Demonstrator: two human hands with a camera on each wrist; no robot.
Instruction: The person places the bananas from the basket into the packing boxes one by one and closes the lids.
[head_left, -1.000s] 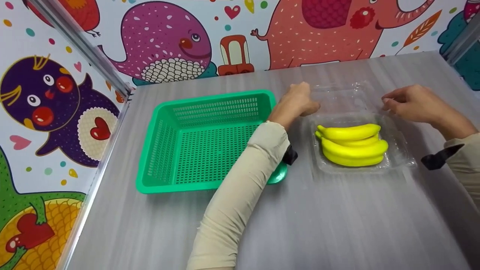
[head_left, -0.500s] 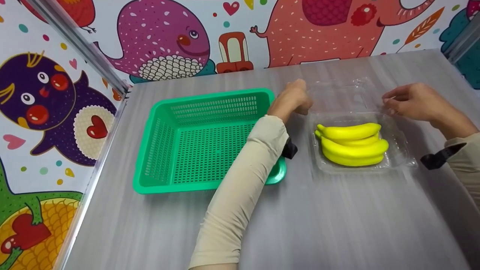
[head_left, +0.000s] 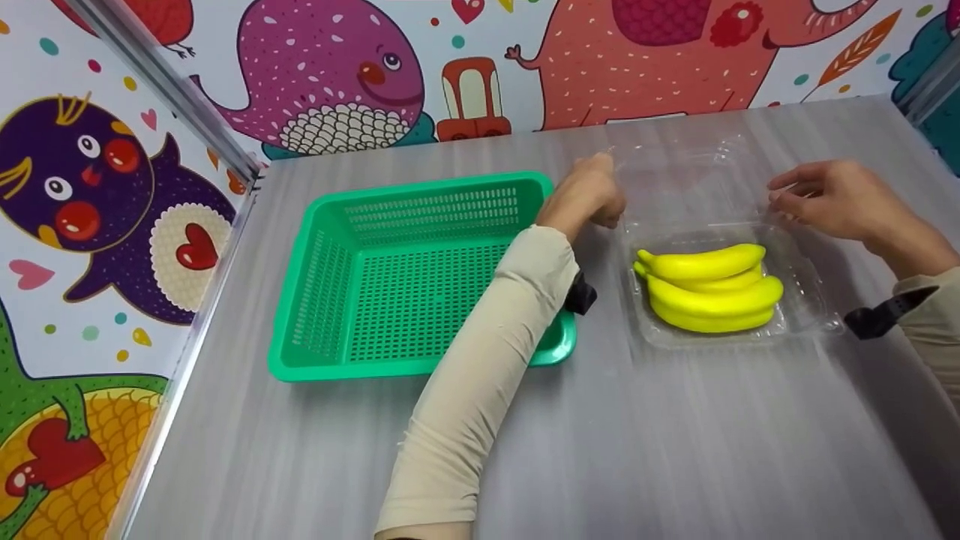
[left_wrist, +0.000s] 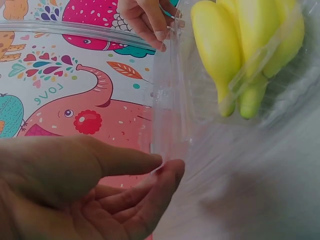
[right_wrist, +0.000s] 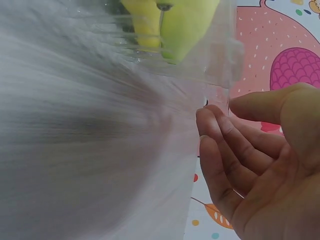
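Observation:
A clear plastic clamshell container (head_left: 652,334) holds a bunch of yellow bananas (head_left: 709,292), their stems toward the left. Its transparent lid (head_left: 686,184) stands open at the back, away from the fruit. At the lid's left edge, my left hand (head_left: 589,193) pinches the plastic between thumb and fingertips, seen closely in the left wrist view. On the opposite side is my right hand (head_left: 844,199); the right wrist view has its thumb and curled fingers on either side of the lid's edge (right_wrist: 220,97). The thin clear plastic is hard to make out.
An open green perforated basket (head_left: 300,300) stands left of the container, partly hidden by my left sleeve (head_left: 472,375). Both rest on a grey wood-patterned table (head_left: 637,450). Walls printed with cartoon animals (head_left: 330,67) border the table at the back and left.
The lid has swung farther back, away from the bananas. My left hand has shifted slightly left; my right hand stays nearly in place. The bananas and basket have not moved.

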